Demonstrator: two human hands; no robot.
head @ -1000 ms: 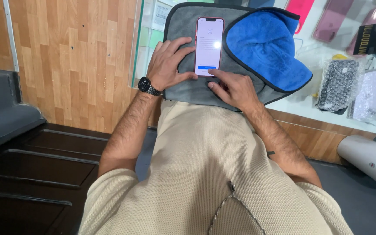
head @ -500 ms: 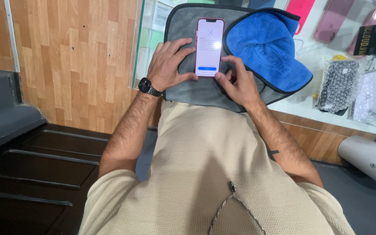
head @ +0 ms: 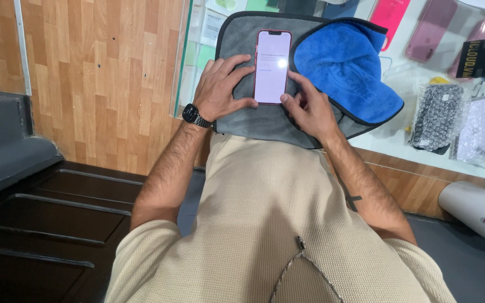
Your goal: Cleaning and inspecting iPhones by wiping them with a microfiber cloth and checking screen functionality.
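Red-edged, slim smartphone lies face up with its screen lit, showing a pale, nearly blank page with a few small lines of text, on a grey microfibre cloth spread over the glass desk. The left hand rests on the cloth against the phone's left edge, fingers spread and thumb at its lower corner, steadying it rather than closing round it. The right hand sits at the phone's lower right corner, fingers loosely curled, index finger along the right edge; it grips nothing. Judged from this, the phone is powered on and part-way through some on-screen step; no wiping of it is under way, and the blue folded microfibre towel just beside the phone lies untouched.

Compared with the frame half a second ago, the right hand has drawn off the lower screen to the edge, and the screen shows less text than before; the left hand stays in place.

Further out, pink and mauve phone cases and bagged glittery cases lie on the desk, with a white paper roll below it
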